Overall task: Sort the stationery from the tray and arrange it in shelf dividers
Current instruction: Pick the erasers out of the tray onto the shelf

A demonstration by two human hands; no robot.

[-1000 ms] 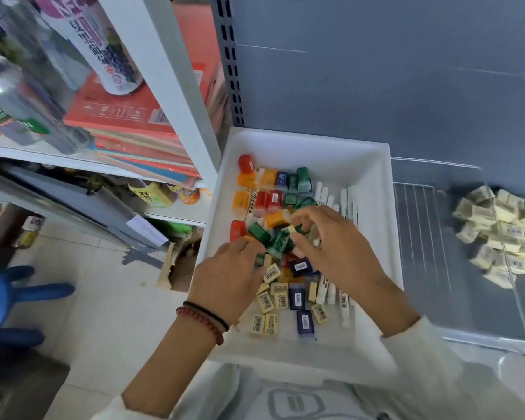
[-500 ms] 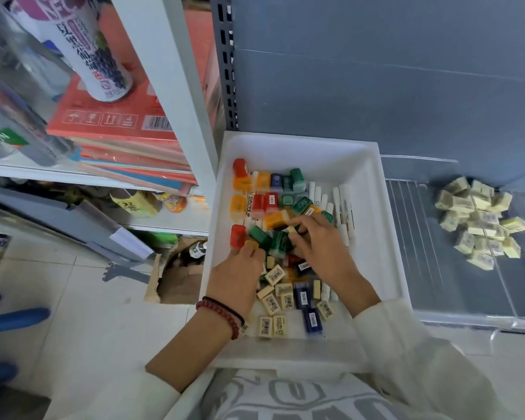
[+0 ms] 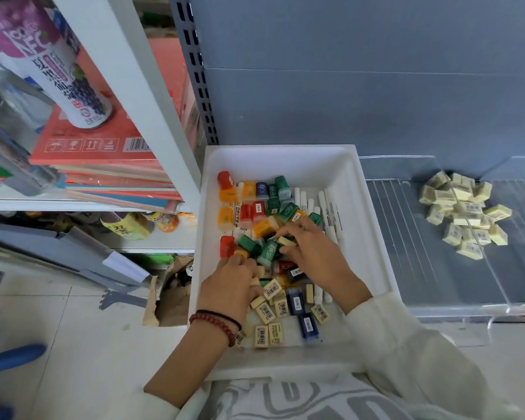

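Observation:
A white tray (image 3: 370, 237) holds mixed stationery: red, orange, green and blue sharpeners (image 3: 265, 207), white markers (image 3: 331, 204) and pale yellow erasers (image 3: 269, 330) with barcodes. Both my hands are inside the tray. My right hand (image 3: 312, 253) pinches a pale yellow eraser (image 3: 286, 241) at its fingertips, above the green sharpeners. My left hand (image 3: 229, 286), with a bead bracelet on its wrist, has its fingers curled around a few yellow erasers (image 3: 259, 301) near the tray's left side. A heap of the same erasers (image 3: 464, 213) lies on the grey shelf to the right.
A clear divider (image 3: 479, 237) runs through the grey shelf (image 3: 406, 237), crossing the eraser heap. To the left stands a white shelf post (image 3: 128, 86), with stacked red books (image 3: 109, 153) and a purple can (image 3: 58, 71). A torn cardboard box (image 3: 170, 292) sits on the floor.
The view has shifted slightly. My right hand has moved down and left over the green sharpeners and now pinches an eraser. My left hand stays gathering erasers.

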